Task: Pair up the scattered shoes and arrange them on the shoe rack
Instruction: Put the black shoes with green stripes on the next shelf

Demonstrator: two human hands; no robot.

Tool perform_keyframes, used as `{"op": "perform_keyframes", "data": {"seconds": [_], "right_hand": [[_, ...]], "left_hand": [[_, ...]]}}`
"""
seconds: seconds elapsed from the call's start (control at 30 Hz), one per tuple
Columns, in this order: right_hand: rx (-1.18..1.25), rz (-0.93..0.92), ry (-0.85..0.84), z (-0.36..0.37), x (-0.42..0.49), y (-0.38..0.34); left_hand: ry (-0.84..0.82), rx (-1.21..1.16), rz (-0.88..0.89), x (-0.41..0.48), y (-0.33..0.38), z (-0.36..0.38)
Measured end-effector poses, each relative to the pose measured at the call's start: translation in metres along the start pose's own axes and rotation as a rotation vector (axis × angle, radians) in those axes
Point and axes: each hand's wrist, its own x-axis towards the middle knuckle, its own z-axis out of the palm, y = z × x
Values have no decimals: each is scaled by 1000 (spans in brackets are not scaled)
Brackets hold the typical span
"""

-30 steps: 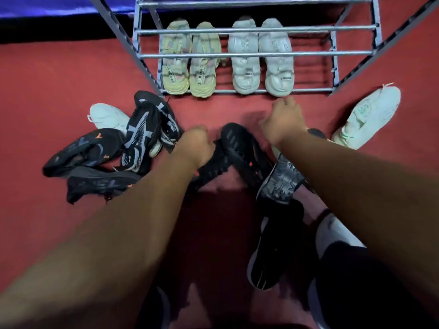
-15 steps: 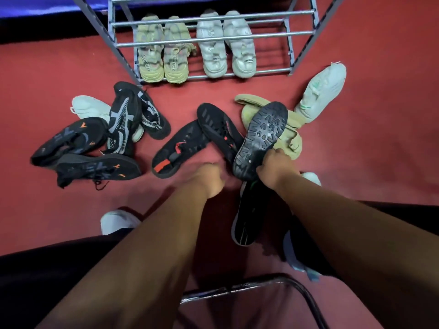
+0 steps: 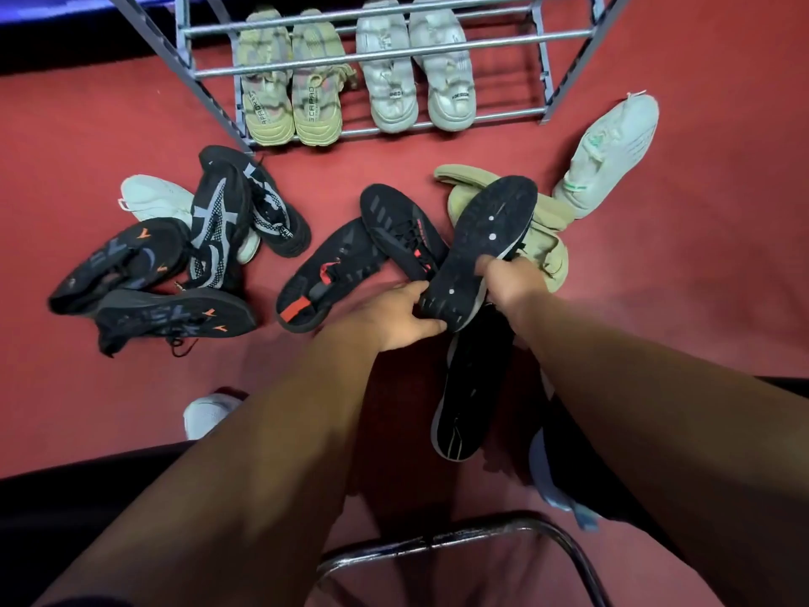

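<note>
The shoe rack [image 3: 516,41] is running off the top edge, its bars partly hiding an olive pair [image 3: 315,111] and a pale grey pair [image 3: 394,102] sitting on its lowest tier. Scattered shoes [image 3: 149,273] are lying across the red floor [image 3: 700,300]. Near the floor's middle the right grip [image 3: 512,278] is curling round a black shoe [image 3: 486,238] held sole-up, and the left grip [image 3: 394,317] is pinching its heel. A second black shoe [image 3: 468,400] is lying beneath, partly covered by the right forearm [image 3: 634,387].
</note>
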Motion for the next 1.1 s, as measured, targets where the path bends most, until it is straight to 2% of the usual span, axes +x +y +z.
{"op": "perform_keyframes", "data": {"seconds": [0.1, 0.2, 0.37, 0.5, 0.6, 0.73, 0.83, 0.97, 1.1], "right_hand": [[-32, -139, -39, 13, -3, -1], [-106, -225, -30, 32, -7, -9], [-118, -238, -67, 52, -2, -12], [-157, -332, -154, 66, 1, -8], [-250, -385, -171, 68, 0, -9], [-287, -447, -49, 58, -3, -7], [-457, -371, 22, 38, -4, -5], [-864, -234, -104, 17, -10, 4], [-1035, -181, -120, 1, -19, 23]], "left_hand": [[17, 132, -32, 4, -9, -6], [116, -33, -79, 2, -21, -10], [243, -306, -195, -4, -38, -20], [393, -390, -219, -3, -49, -23], [408, -367, -233, -2, -55, -25], [426, -225, -259, -2, -56, -32], [359, -139, -283, 0, -49, -36], [102, -116, -280, -2, -40, -16], [54, 98, -212, -6, -32, 9]]}}
